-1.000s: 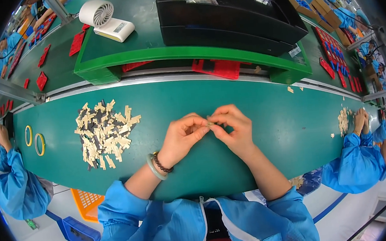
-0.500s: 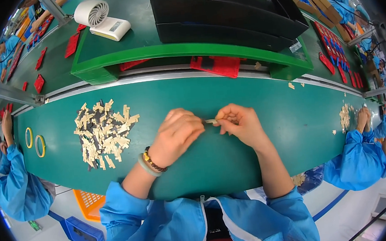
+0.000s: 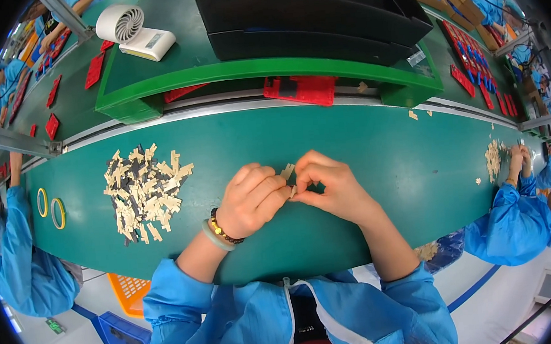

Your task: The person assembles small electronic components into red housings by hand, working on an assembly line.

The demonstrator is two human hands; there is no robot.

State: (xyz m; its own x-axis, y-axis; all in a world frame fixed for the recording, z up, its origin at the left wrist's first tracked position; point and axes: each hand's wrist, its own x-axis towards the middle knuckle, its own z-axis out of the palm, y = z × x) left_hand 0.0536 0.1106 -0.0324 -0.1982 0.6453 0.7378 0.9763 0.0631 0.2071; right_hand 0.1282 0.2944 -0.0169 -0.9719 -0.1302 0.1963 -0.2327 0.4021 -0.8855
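Note:
My left hand and my right hand meet above the middle of the green table, fingertips almost touching. Both are closed in a pinch on a small cream-coloured strip piece, whose end sticks up between the fingers. A second pale bit shows lower down, at the right fingertips; whether it belongs to the same piece I cannot tell. To the left of my hands lies a loose pile of cream and dark strip pieces. A bead bracelet and a pale bangle circle my left wrist.
Two rolls of yellow-edged tape lie at the far left. Beyond the table, a green raised shelf bears black bins and a white fan. Co-workers in blue sit at both sides; a smaller cream pile lies at right.
My right hand has drawn in toward the left and curled its fingers more. The cream piece, level before, now points upward between my fingertips. The view has shifted slightly.

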